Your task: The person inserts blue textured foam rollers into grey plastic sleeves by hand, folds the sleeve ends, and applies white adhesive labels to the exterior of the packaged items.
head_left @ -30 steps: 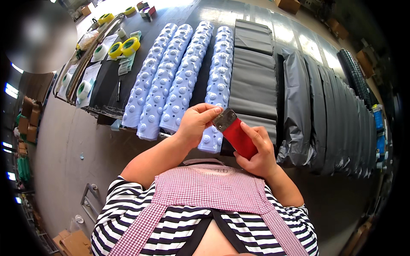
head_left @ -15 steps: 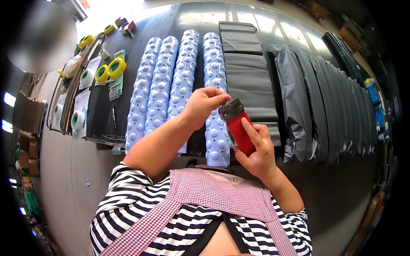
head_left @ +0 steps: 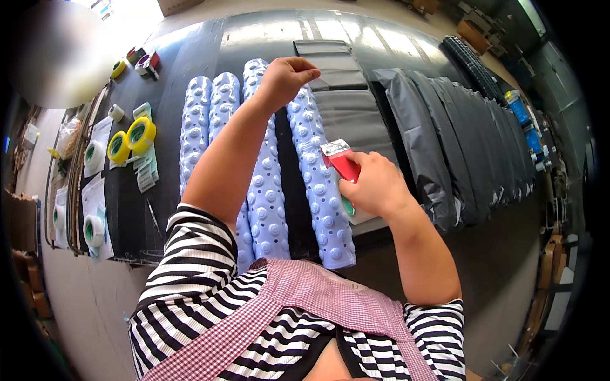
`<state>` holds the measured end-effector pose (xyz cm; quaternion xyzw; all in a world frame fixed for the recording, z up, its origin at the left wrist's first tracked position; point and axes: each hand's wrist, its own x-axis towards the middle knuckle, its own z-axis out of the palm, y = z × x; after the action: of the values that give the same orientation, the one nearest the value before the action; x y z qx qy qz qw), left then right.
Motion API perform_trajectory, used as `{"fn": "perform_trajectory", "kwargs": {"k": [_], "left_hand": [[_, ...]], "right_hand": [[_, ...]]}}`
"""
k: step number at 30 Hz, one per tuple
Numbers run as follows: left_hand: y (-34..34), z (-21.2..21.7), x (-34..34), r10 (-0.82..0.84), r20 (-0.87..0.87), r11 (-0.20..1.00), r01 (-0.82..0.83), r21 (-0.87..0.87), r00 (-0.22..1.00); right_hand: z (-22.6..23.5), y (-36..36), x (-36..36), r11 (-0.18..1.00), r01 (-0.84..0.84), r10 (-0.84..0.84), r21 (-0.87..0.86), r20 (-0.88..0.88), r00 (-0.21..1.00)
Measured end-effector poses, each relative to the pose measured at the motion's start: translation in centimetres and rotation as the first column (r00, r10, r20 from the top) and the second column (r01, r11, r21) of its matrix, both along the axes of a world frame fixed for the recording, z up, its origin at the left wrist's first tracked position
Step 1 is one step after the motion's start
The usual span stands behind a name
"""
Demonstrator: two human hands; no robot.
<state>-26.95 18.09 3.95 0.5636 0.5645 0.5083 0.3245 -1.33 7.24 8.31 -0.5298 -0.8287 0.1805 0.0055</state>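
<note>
My right hand (head_left: 379, 184) grips a red tape dispenser (head_left: 346, 167) with a metal cutting edge, held low over the near part of a blue knobbly roll (head_left: 313, 159). Part of a tape roll shows below that hand. Farther away, my left hand (head_left: 286, 79) is raised above the far part of the blue rolls, its thumb and finger pinched together. Whatever lies in that pinch is too small to make out. More blue knobbly rolls (head_left: 267, 190) lie side by side to the left, partly hidden by my left forearm.
Flat grey plastic bags (head_left: 349, 114) lie right of the rolls, and a row of filled grey bags (head_left: 438, 133) stands farther right. Yellow tape rolls (head_left: 141, 134), a pen (head_left: 154, 216) and papers sit on the table's left side. A dark ribbed roll (head_left: 473, 66) is at the far right.
My left hand has moved away from the dispenser toward the far end of the rolls. My right hand has tilted the dispenser and brought it over the blue roll. The view has shifted.
</note>
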Motion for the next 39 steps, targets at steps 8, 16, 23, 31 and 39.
{"fn": "perform_trajectory", "kwargs": {"k": [8, 16, 23, 31, 39], "left_hand": [[-12.3, 5.2, 8.9, 0.302, -0.692, 0.582, 0.448, 0.679, 0.656], [-12.8, 8.7, 8.2, -0.516, -0.419, 0.696, 0.651, 0.304, 0.747], [-7.8, 8.5, 7.2, -0.623, -0.142, 0.782, 0.607, -0.141, 0.770], [-1.8, 3.6, 3.1, -0.366, -0.096, 0.919, 0.343, -0.195, 0.926], [4.4, -7.4, -3.0, -0.099, -0.240, 0.986, 0.062, -0.157, 0.966]], "right_hand": [[1.0, 6.9, 0.4, 0.991, -0.010, -0.036, -0.132, -0.345, 0.938], [-14.7, 10.7, 11.2, 0.816, -0.046, -0.567, -0.577, -0.813, 0.133], [-9.5, 7.1, 8.1, 0.997, -0.030, -0.059, -0.067, -0.973, 0.225], [-9.5, 2.0, 0.3, 0.706, -0.229, -0.636, -0.671, -0.742, 0.212], [-12.4, 8.5, -6.4, 0.783, 0.060, -0.592, -0.619, -0.712, 0.378]]}}
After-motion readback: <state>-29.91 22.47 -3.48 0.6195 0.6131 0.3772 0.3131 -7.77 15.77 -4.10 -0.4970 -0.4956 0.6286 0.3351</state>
